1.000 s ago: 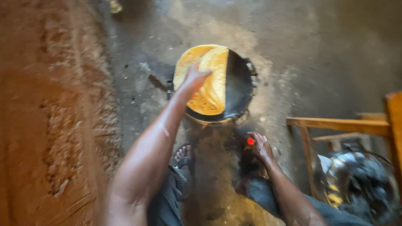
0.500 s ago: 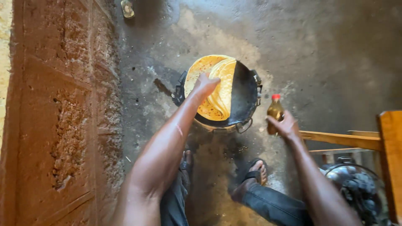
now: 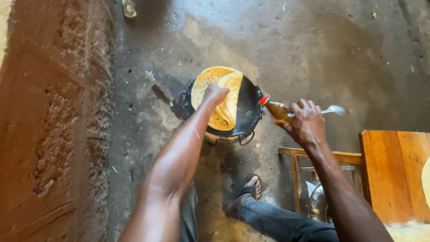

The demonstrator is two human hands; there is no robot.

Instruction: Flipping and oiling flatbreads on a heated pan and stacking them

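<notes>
Golden-brown flatbread (image 3: 219, 96) lies folded in a round black pan (image 3: 248, 105) sitting on a small stove on the grey concrete floor (image 3: 313, 49). Left hand (image 3: 216, 93) rests on top of the bread near its middle fold, fingers curled & bunched together, tips pressing down on the bread; bread spreads out under & past them on both sides. Right hand (image 3: 307, 122) is just beside the pan's right rim, fingers wrapped round a small bottle (image 3: 277, 110) of amber liquid w/ a red cap (image 3: 264, 100), tilted so the cap points at the pan. Same hand also grips 1 metal spoon (image 3: 333, 110), bowl sticking out to the right. Wooden table (image 3: 392, 175) at lower right, sandalled foot (image 3: 244, 195) below the pan.
</notes>
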